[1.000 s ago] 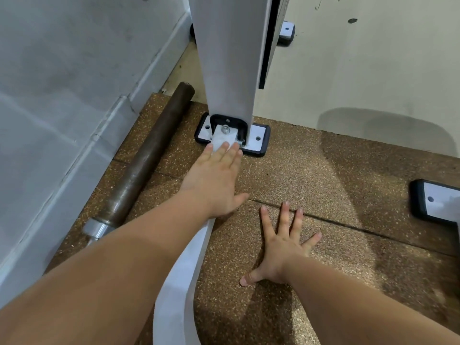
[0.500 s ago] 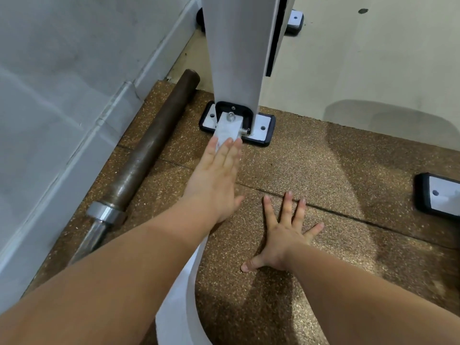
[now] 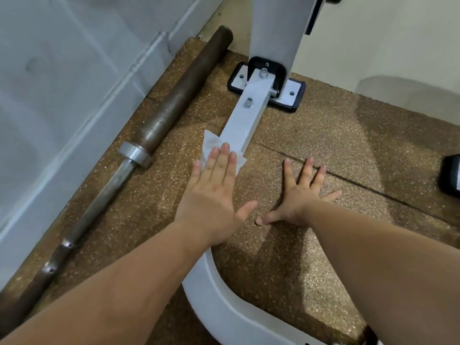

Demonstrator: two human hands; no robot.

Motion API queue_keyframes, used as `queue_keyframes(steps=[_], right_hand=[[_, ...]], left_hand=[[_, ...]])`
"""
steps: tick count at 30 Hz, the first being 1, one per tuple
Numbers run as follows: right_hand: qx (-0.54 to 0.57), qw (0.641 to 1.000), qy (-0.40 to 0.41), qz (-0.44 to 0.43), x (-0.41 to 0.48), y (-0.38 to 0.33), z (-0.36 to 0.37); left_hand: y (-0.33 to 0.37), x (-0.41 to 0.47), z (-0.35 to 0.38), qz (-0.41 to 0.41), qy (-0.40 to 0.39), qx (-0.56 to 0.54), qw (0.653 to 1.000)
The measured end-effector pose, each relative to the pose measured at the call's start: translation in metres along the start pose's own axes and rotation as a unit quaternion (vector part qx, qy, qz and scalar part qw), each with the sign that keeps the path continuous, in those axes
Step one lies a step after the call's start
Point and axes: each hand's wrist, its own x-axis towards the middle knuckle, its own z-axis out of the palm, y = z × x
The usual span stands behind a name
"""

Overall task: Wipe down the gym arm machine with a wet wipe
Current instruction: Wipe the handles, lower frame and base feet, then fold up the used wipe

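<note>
Head view: machine's white base bar (image 3: 245,120) lengthwise toward upright (image 3: 273,28).

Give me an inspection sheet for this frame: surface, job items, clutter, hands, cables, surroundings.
Surface: brown speckled rubber mat, seams between tiles.
Job's things: white frame bar runs low over the floor to a bolted base plate; wet wipe lies on the bar.
Clutter: barbell lies on the mat along the wall.
Hands: left hand flat, fingers straight, pressing the wipe onto the bar; right hand spread flat on the mat, holding nothing.
Cables: nothing seen.
Surroundings: grey wall on the left; pale floor beyond the mat; second foot plate at the right edge.
</note>
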Motion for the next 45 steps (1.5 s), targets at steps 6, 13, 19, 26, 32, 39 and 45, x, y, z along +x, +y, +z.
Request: queue_keyframes(steps=[6, 13, 19, 26, 32, 39, 45], right_hand=[[-0.016, 0.999, 0.050, 0.002, -0.009, 0.000, 0.007], [-0.013, 0.967, 0.243, -0.082, -0.055, -0.004, 0.050], [0.194, 0.889, 0.306, -0.280, -0.125, -0.029, 0.095], [0.265, 0.889, 0.209, -0.310, -0.211, -0.031, 0.135], [0.381, 0.881, 0.101, -0.262, -0.264, -0.021, 0.151], [0.453, 0.847, -0.009, -0.277, -0.347, -0.016, 0.175], [0.496, 0.834, -0.038, -0.238, -0.444, -0.019, 0.163]], left_hand=[[0.008, -0.054, 0.011, -0.049, -0.021, -0.059, 0.997], [0.022, -0.125, 0.024, -0.104, -0.055, -0.111, 0.987], [0.042, -0.184, 0.026, -0.134, -0.068, -0.200, 0.968], [0.058, -0.241, 0.036, -0.236, 0.073, -0.366, 0.897], [0.104, -0.288, 0.010, -0.353, 0.257, -0.447, 0.780], [0.136, -0.379, -0.031, -0.319, 0.319, -0.506, 0.736], [0.135, -0.448, -0.094, -0.304, 0.295, -0.567, 0.707]])
